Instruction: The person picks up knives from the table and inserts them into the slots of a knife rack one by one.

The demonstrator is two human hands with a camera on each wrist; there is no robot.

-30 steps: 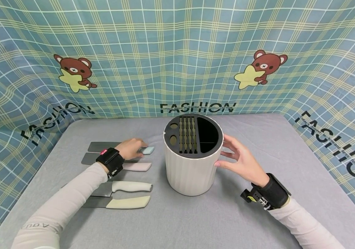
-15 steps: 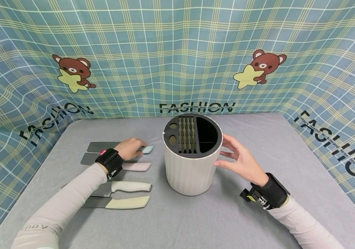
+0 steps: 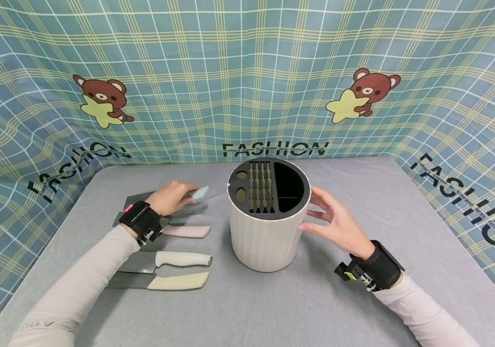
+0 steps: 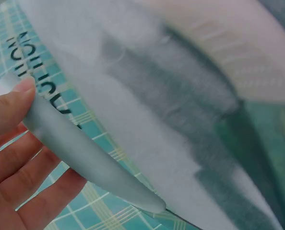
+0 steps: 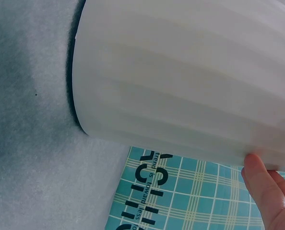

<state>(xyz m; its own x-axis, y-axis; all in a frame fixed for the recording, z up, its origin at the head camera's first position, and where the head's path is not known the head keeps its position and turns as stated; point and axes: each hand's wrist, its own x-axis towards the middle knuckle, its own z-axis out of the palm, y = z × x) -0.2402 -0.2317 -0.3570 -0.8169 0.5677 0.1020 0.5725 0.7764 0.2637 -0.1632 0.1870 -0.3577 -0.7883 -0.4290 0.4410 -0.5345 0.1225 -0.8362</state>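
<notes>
In the head view my left hand (image 3: pixel 172 196) grips the pale blue handle of a knife (image 3: pixel 201 193), thumb on one side and fingers on the other. That handle is raised off the table and tilted; the hand and wrist partly cover its dark blade. The left wrist view shows the same handle lying across the fingers. My right hand (image 3: pixel 338 224) touches the right side of a white ribbed knife holder (image 3: pixel 264 243), thumb in front and fingers farther back. The holder stands upright, with a dark slotted lid (image 3: pixel 278 193).
Below my left hand lie a pink-handled knife (image 3: pixel 188 231), a white-handled knife (image 3: pixel 182 259) and a cream-handled knife (image 3: pixel 178 282), handles toward the holder. My left forearm covers part of their blades. A plaid curtain (image 3: pixel 247 96) hangs behind the grey table (image 3: pixel 273 313).
My left hand has raised the pale blue knife handle off the table and shifted slightly up and left in the head view. My right hand and the holder have stayed put.
</notes>
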